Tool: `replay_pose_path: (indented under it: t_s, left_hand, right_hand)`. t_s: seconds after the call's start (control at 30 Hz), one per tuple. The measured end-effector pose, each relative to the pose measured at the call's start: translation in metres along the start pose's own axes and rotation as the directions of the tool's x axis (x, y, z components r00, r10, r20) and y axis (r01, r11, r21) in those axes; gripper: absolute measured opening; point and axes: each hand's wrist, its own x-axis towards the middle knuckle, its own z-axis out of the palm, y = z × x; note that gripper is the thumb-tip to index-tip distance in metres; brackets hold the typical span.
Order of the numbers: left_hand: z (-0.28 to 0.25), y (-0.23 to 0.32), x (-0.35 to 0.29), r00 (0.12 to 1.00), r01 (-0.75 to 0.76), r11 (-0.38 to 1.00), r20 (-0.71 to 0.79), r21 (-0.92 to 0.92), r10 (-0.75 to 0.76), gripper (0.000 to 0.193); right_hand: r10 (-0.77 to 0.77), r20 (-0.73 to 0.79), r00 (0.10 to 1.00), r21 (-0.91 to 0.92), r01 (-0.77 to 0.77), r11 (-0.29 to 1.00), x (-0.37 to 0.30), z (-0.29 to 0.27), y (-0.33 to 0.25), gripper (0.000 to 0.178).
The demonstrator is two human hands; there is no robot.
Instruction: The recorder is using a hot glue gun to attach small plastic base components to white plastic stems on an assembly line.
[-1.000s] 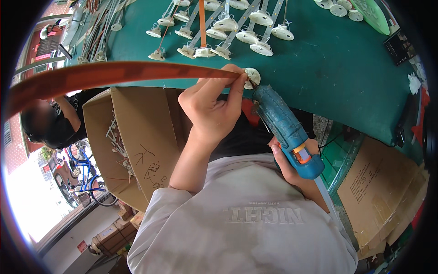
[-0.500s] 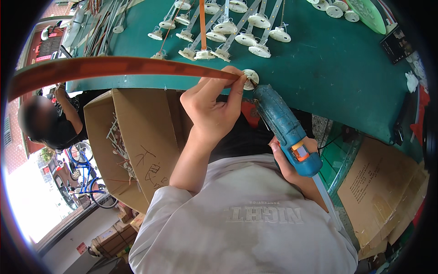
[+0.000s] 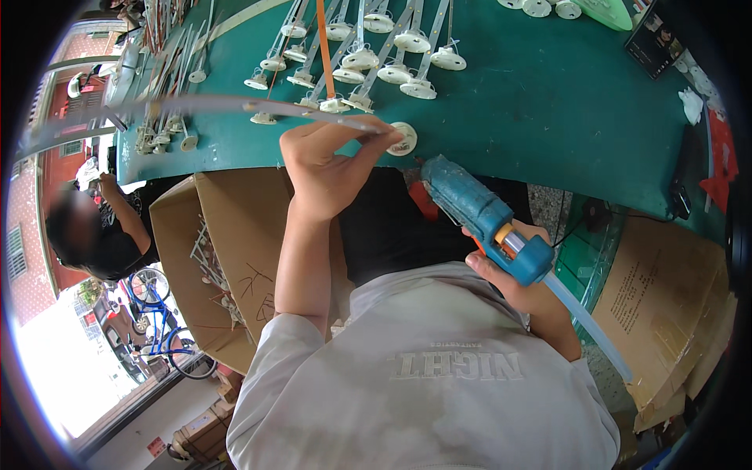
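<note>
My left hand (image 3: 333, 160) is raised at the near edge of the green table (image 3: 548, 110) and pinches a long thin strip (image 3: 204, 103) that runs far off to the left. A white round cap (image 3: 404, 138) sits at the strip's end, right by my fingertips. My right hand (image 3: 521, 290) grips the handle of a blue glue gun (image 3: 478, 211) with a clear stick (image 3: 587, 321) trailing from its back. The gun's nozzle points up toward the cap but stays a little below and to the right of it.
Several more strips with white round caps (image 3: 368, 59) lie in rows on the table's far side. An open cardboard box (image 3: 219, 258) holding similar parts stands at my left, another carton (image 3: 666, 305) at my right. A person (image 3: 94, 235) crouches at far left.
The strip in my left hand has turned from its orange face to its pale face and sits a little lower. The glue gun has drawn slightly back from the cap.
</note>
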Motion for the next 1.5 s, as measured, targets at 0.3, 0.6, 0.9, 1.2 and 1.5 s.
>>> replay_pose_path:
  t_s: [0.3,0.6,0.9,1.2,1.5]
  left_hand:
    - [0.021,0.001,0.002,0.959,0.115,0.99,-0.27,0.08,-0.09,0.015]
    - [0.015,-0.004,0.007,0.983,0.115,0.993,-0.15,0.038,-0.108,0.02]
    - [0.012,-0.015,-0.003,0.972,0.116,0.993,-0.204,-0.013,-0.116,0.017]
    - [0.005,-0.014,-0.012,0.983,0.149,0.987,-0.121,0.053,-0.142,0.015]
    - [0.005,-0.013,-0.001,0.99,0.107,0.992,-0.103,0.064,-0.1,0.016]
  right_hand:
    - [-0.314,-0.018,0.949,-0.17,0.307,0.936,0.012,0.011,0.016,0.026]
    - [-0.443,-0.071,0.894,-0.278,0.408,0.869,0.025,0.022,0.024,0.019]
    - [-0.466,-0.066,0.882,-0.3,0.428,0.852,0.027,0.025,0.021,0.018]
    - [-0.49,-0.084,0.867,-0.313,0.444,0.839,0.029,0.031,0.022,0.017]
    - [-0.494,-0.089,0.865,-0.324,0.444,0.835,0.029,0.035,0.018,0.018]
